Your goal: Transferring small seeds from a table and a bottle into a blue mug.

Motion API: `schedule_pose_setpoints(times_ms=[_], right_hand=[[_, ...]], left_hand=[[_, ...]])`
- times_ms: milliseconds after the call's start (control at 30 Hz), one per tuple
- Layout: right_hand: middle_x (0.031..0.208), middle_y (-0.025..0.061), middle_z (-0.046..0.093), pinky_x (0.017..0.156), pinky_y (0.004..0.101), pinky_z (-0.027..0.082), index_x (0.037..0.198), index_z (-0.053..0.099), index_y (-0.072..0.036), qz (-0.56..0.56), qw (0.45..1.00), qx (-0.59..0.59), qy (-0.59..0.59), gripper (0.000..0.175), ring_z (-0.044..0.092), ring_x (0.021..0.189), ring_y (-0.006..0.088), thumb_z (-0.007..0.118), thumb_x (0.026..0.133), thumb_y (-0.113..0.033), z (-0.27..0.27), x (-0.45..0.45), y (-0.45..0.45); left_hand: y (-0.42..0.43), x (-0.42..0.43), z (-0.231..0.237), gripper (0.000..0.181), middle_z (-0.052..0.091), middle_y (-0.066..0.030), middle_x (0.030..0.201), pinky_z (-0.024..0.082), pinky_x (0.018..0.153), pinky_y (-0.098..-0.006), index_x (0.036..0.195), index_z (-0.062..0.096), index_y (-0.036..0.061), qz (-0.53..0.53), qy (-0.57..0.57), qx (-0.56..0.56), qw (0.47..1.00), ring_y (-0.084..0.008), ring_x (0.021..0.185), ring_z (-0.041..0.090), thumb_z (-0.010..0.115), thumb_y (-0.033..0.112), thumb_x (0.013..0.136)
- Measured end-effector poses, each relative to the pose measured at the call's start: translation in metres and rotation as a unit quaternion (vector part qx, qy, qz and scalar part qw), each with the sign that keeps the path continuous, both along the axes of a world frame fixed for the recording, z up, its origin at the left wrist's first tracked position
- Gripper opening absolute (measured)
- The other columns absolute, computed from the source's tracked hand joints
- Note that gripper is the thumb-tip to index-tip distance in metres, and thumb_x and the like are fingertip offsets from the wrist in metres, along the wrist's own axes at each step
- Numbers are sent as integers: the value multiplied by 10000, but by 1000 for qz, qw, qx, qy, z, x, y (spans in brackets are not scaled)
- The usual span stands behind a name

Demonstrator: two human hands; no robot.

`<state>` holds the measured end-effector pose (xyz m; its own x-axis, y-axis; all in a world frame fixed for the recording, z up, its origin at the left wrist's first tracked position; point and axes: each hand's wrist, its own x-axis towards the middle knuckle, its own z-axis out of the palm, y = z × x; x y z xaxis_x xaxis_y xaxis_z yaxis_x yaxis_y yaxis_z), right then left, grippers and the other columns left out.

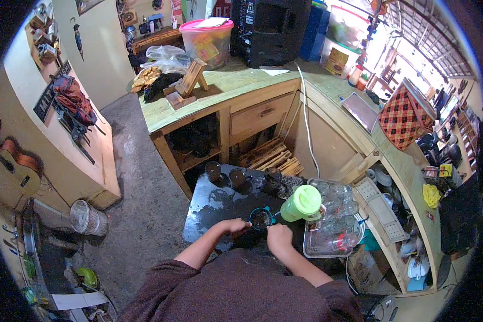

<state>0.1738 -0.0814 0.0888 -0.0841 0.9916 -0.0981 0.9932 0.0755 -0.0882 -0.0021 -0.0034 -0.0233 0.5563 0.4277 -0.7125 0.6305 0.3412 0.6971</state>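
A round teal-rimmed container, apparently a strainer or cup (261, 218), with dark contents sits between my hands over a wet dark tabletop (201, 213). At its left rim, my left hand (238, 228) is closed on its edge or handle. My right hand (280, 238) is curled into a fist against the near right side; whatever lies inside the fist is hidden. Just beyond my right hand is a light green lidded pitcher (302, 203). Along the far table edge stand dark glass mugs (212, 171), (237, 177) and a dark vessel (273, 177).
A tray (326, 251) of clear glasses (342, 223) stands at the right. Beyond is a wooden counter (225, 104) with a white cable (309, 133) hanging down its front. Open shelves (386, 209) hold dishes at right. A bucket (88, 217) stands on the floor at left.
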Motion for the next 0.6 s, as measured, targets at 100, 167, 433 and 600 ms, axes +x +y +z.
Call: schedule_pose_setpoints(times_ms=[100, 167, 433, 600], right_hand=[[682, 152, 582, 588, 404, 475, 676, 621, 5, -16, 1000, 14, 18, 313, 590, 655, 305, 478, 839, -222, -20, -6, 2], [692, 165, 578, 578, 412, 466, 668, 617, 4, -57, 997, 32, 36, 313, 587, 658, 313, 466, 845, -205, -14, -3, 8], [666, 171, 555, 565, 421, 448, 803, 643, -40, -10, 991, 114, 75, 195, 570, 650, 325, 496, 820, -167, -20, -2, -3], [689, 170, 554, 566, 423, 456, 844, 641, -60, -49, 991, 85, 86, 206, 570, 650, 331, 462, 833, -161, -7, 3, 13]], left_hand=[[2, 2, 3, 448, 413, -40, 493, 295, 367, -329, 603, 456, 79, 3, 0, 2, 1000, -166, 385, 378, 414, 451, 851], [2, 1, 7, 442, 410, -34, 504, 300, 373, -328, 606, 455, 78, -12, 30, -17, 999, -166, 398, 379, 411, 443, 851], [-1, 1, 21, 421, 405, -28, 524, 327, 381, -332, 627, 467, 74, 9, 8, -26, 1000, -169, 424, 385, 410, 426, 852], [-1, 0, 16, 421, 403, -35, 519, 333, 379, -331, 637, 471, 69, 19, -16, -37, 999, -170, 422, 388, 412, 426, 851]])
